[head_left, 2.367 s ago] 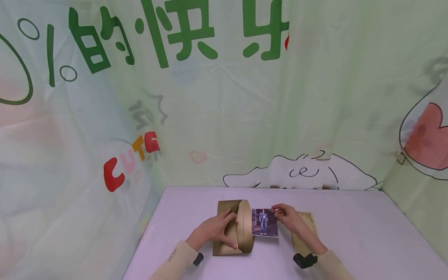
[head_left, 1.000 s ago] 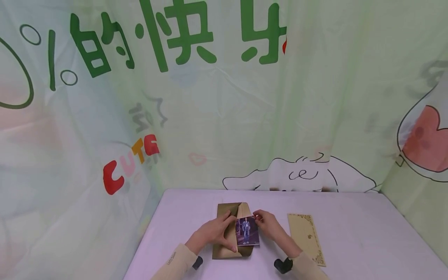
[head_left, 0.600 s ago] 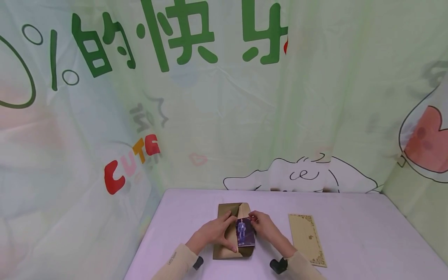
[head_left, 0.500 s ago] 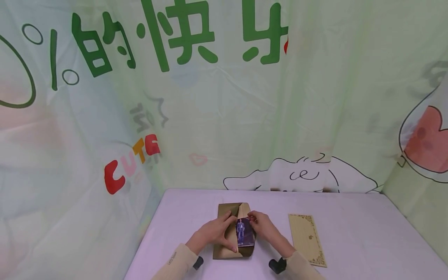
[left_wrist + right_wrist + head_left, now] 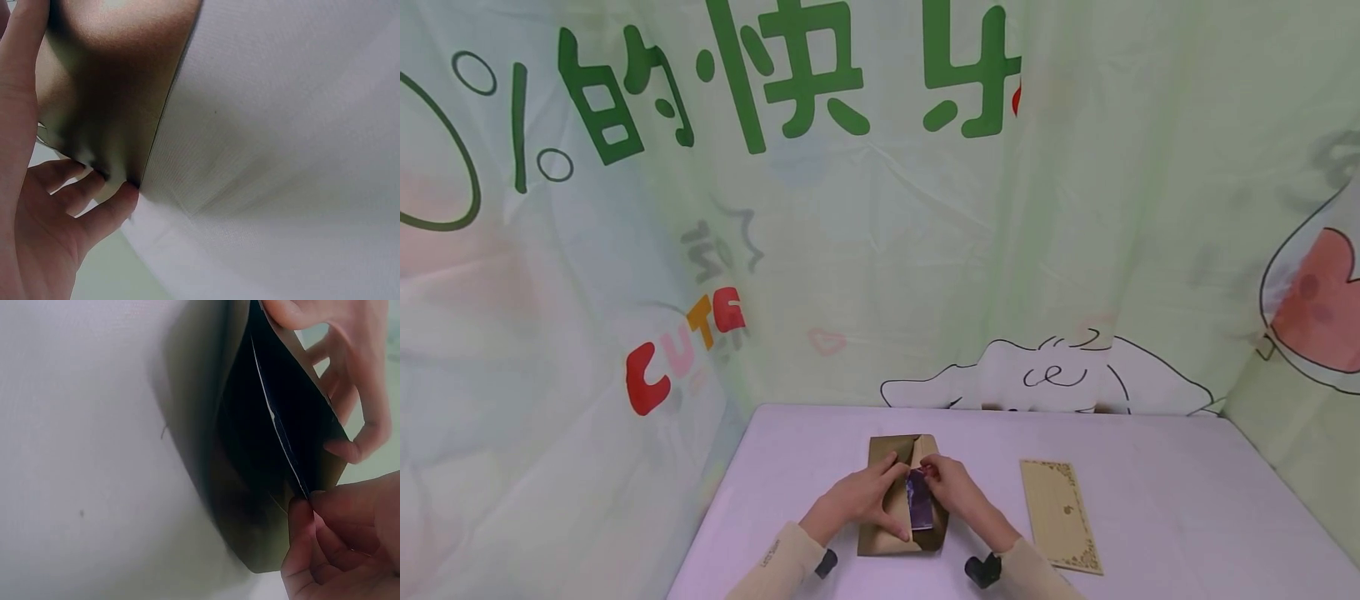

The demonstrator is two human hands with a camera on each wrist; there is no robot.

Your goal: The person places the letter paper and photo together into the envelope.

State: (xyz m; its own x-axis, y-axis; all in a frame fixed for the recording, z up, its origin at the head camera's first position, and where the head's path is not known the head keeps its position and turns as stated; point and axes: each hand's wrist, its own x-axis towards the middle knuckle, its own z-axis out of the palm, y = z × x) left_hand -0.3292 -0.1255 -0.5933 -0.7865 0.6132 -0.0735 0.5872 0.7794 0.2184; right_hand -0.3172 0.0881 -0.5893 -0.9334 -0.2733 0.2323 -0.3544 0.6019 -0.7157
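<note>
Head view — left hand (image 5: 867,493) grips the brown envelope (image 5: 897,502) — right hand (image 5: 953,487) pinches the photo (image 5: 920,505) partway inside it

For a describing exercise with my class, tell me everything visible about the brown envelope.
The envelope looks like stiff brown paper, varying from tan to dark brown, with a soft sheen in the left wrist view. It lies on the table, gaping open toward the right, where what looks like its flap is opened out. The left grip spans it with spread thumb and fingers, holding it at the edges. A dark photo, pinched by the right grip, sits partly inside.
</note>
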